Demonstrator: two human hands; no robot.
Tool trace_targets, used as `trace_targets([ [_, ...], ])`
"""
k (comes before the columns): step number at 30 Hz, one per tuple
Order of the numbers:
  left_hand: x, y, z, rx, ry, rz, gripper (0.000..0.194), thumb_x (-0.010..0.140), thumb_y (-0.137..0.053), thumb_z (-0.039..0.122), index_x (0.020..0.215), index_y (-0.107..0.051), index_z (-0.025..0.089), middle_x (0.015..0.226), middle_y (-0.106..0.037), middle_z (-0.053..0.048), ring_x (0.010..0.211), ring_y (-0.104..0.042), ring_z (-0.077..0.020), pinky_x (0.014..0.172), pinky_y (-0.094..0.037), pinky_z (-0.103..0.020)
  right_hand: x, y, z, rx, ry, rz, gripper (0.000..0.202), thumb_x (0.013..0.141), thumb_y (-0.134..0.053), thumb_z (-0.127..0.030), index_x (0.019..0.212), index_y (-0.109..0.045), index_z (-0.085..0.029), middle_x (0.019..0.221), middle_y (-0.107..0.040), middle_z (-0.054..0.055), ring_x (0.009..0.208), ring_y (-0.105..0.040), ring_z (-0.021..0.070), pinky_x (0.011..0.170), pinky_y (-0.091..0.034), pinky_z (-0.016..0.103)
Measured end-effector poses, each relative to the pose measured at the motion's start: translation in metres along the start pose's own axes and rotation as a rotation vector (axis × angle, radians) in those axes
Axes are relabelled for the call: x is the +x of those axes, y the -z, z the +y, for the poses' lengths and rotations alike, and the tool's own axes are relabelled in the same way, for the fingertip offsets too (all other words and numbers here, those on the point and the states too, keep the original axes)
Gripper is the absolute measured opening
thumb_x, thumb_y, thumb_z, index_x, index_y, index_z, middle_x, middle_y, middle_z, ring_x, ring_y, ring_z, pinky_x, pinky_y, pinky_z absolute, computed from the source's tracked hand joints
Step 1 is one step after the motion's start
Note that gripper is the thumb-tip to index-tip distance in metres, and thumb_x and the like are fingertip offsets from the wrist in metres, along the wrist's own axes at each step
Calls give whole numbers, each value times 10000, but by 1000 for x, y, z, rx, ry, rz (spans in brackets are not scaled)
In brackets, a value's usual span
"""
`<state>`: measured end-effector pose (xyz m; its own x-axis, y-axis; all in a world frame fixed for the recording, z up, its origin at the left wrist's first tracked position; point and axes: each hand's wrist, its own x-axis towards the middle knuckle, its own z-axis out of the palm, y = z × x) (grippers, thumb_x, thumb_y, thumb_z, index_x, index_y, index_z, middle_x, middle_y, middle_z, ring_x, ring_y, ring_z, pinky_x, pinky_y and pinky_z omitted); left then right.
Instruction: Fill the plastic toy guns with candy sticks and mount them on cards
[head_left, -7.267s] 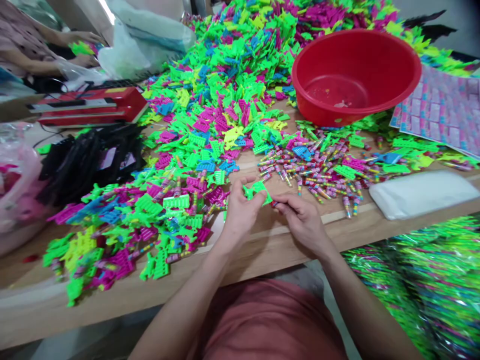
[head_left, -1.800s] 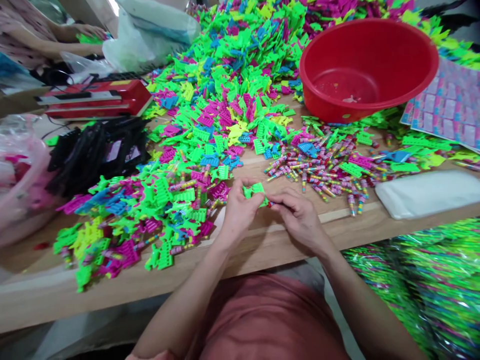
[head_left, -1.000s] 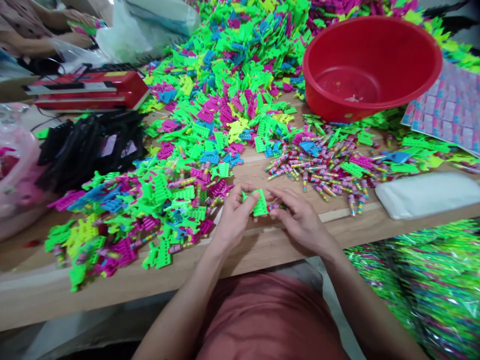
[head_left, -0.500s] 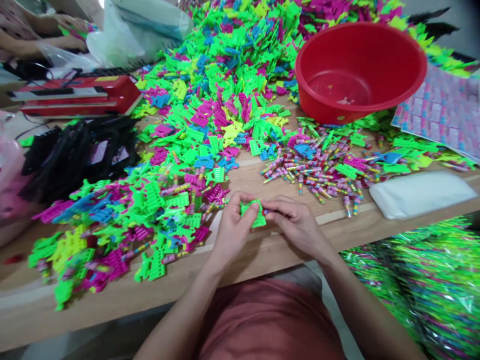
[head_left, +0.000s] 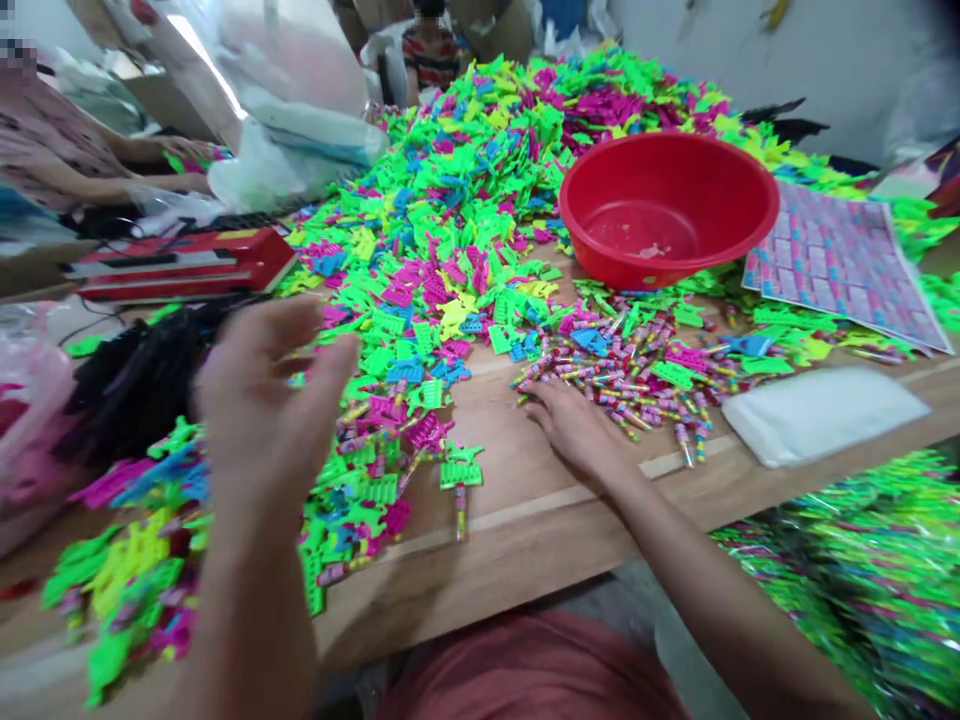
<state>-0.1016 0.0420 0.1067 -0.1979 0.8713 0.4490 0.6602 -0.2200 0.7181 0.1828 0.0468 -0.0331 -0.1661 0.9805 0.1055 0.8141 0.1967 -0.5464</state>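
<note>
My left hand (head_left: 274, 400) is raised over the left heap, blurred, with thumb and fingers apart and nothing visible between them. My right hand (head_left: 566, 420) lies low on the table, fingers stretched out and fingertips touching the edge of a pile of small striped tubes (head_left: 630, 365) with coloured beads inside. Between the hands, a green plastic toy piece (head_left: 460, 474) lies on the wood with a striped tube (head_left: 460, 515) attached at its lower edge. Left of it spreads a heap of green, magenta and blue plastic pieces (head_left: 379, 490), with tubes mixed in.
A red basin (head_left: 667, 210) stands behind the tubes, beside printed sheets (head_left: 840, 255). A stack of clear bags (head_left: 825, 415) lies at the right. Black packets (head_left: 142, 370) and a red sealing machine (head_left: 180, 265) are at the left. Other people sit at the far side.
Both hands have let go of the green piece, which now lies on the table with its tube. My left hand moved left and up; my right hand reached to the tubes. The view tilted up.
</note>
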Motion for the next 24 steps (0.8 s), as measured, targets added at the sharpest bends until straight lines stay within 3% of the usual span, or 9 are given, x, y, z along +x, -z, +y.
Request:
trace_targets([
  [2, 10, -48, 3, 88, -77, -145, 301, 862, -676, 379, 1120, -707, 225, 1098, -744, -53, 929, -699, -248, 800, -571, -408, -1, -1, -6, -63, -46, -1, 213, 1030, -559, -252, 1197, -678, -191, 1217, -694, 134, 1102, -650, 252, 910, -468, 336],
  [6, 36, -146, -13, 259, -145, -436, 310, 907, -552, 207, 1161, -717, 144, 1092, -766, -121, 1033, -709, -277, 926, -540, -395, -7, -4, -6, -133, -85, 5, 189, 1038, -552, -367, 1060, -660, -213, 1124, -679, 110, 962, -653, 248, 793, -452, 326],
  [8, 45, -182, -22, 343, -199, -490, 395, 900, -489, 97, 1234, -697, 132, 1205, -741, -148, 1160, -674, -279, 1014, -495, -382, -8, -8, -2, -113, -69, 63, 176, 1034, -551, -360, 1057, -642, -211, 1110, -676, 103, 944, -651, 247, 773, -451, 327],
  [11, 47, -215, -29, 372, -244, -534, 463, 856, -527, 33, 1275, -678, 159, 1266, -713, -140, 1247, -620, -284, 1086, -435, -389, -5, -16, 5, -65, -10, 123, 148, 1037, -528, -304, 1081, -636, -212, 1112, -679, 94, 992, -649, 244, 804, -463, 329],
  [16, 35, -227, -33, 453, -248, -571, 387, 823, -661, 114, 1209, -665, 95, 1280, -652, -236, 1265, -550, -389, 1058, -424, -474, -1, -18, 2, -108, 1, 67, 213, 1055, -507, -322, 1182, -660, -247, 1211, -669, 100, 1057, -649, 244, 825, -475, 326],
  [20, 28, -215, -38, 473, -244, -584, 451, 845, -662, 164, 1284, -600, 81, 1253, -660, -227, 1197, -594, -363, 1004, -441, -428, 1, -14, -4, -160, -49, 50, 284, 1069, -495, -352, 1301, -619, -247, 1267, -652, 109, 1071, -659, 255, 804, -465, 326],
  [24, 23, -193, -38, 444, -230, -555, 388, 903, -569, 169, 1289, -600, 148, 1197, -695, -171, 1134, -650, -325, 913, -468, -387, 2, -8, -8, -175, -103, 37, 272, 1063, -512, -331, 1285, -607, -206, 1257, -668, 132, 1107, -657, 271, 831, -456, 329],
])
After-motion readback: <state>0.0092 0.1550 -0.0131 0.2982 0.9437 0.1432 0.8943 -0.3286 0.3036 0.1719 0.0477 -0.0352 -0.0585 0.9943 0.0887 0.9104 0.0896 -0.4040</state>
